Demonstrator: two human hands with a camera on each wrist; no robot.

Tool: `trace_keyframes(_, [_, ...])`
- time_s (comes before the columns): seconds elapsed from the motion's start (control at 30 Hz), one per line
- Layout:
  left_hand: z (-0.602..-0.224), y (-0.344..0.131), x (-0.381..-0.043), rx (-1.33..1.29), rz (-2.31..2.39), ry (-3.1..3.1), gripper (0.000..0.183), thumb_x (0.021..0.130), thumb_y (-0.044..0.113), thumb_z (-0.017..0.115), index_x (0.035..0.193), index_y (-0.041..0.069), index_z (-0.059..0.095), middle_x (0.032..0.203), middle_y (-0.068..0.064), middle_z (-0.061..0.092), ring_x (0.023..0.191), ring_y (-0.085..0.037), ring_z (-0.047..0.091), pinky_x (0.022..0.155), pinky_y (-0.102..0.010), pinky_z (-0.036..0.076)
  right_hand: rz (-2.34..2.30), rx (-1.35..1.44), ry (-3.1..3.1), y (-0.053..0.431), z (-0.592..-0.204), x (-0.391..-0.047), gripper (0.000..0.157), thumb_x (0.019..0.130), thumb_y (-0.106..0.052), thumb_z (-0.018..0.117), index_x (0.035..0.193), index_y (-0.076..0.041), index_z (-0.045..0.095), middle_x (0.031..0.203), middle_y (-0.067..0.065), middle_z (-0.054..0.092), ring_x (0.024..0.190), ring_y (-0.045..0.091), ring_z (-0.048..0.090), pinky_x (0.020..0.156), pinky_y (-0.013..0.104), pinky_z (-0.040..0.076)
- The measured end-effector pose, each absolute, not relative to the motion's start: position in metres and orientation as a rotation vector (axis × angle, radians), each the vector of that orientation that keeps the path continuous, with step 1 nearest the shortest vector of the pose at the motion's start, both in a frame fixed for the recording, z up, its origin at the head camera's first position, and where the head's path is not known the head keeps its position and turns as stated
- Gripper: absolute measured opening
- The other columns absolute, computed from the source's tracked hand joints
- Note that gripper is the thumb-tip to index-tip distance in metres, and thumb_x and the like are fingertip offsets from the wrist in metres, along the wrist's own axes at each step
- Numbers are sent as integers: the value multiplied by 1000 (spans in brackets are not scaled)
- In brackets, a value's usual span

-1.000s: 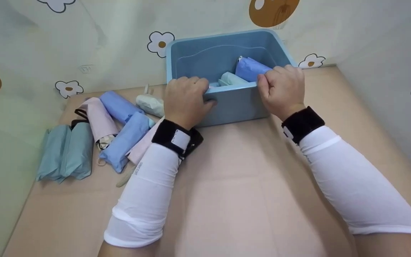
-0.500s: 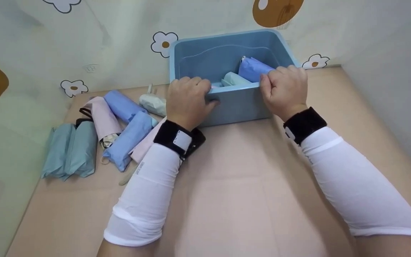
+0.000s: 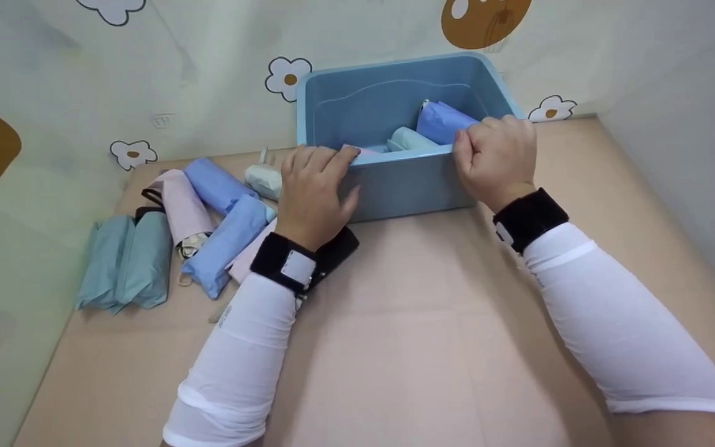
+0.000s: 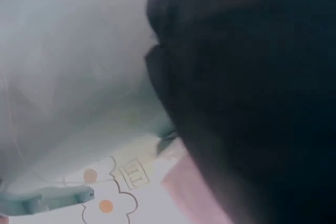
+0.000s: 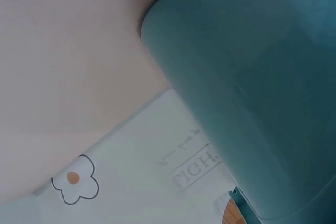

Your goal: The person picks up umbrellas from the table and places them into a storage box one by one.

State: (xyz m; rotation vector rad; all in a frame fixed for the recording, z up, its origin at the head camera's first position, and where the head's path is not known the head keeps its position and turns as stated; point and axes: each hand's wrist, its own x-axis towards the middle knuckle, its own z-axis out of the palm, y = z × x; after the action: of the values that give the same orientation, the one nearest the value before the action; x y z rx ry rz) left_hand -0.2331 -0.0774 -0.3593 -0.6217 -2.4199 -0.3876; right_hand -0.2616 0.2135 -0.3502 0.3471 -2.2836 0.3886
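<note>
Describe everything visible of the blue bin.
The rectangular blue bin looks plastic and stands upright, open-topped, on the peach cloth. Its corners are rounded; a wavy line crosses its far inner wall. The right hand grips the near rim; the left hand touches it. Inside lie a blue fabric bundle, a pale green fabric bundle and something pink.

The head view looks from above, forward and downward, from a moderate distance; it holds the blue bin (image 3: 407, 186) in its upper middle, the table (image 3: 407, 360) below and the flower-printed wall (image 3: 208, 62) along the top; the left wrist view is very near to a dark, blurred shape (image 4: 252, 98), which covers its right half; the right wrist view faces closely the outside of the blue bin, at right, with the table at upper left and the wall at the bottom; all three views share this wall.
</note>
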Motion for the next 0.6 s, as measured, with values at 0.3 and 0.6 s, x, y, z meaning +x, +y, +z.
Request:
trace_keyframes(0.3, [-363,-99,-219,-664,-444,-2459,65,93,25,77,154,18,54,139,-7,63,148,-30,45,124,-61,25,420,344,-2311,209,-353,-261,52,102,-33,42,61,-3,51,63,18,53,68,41,50,68,53,35])
trace_keyframes(0.6, [-355,-109,-206,-586,-439,-2548,70,94,30,77,158,22,49,161,-7,50,155,-31,38,124,-64,21,433,359,-2279,213,-349,-261,51,102,-31,42,60,-2,50,61,19,51,66,41,48,66,51,32])
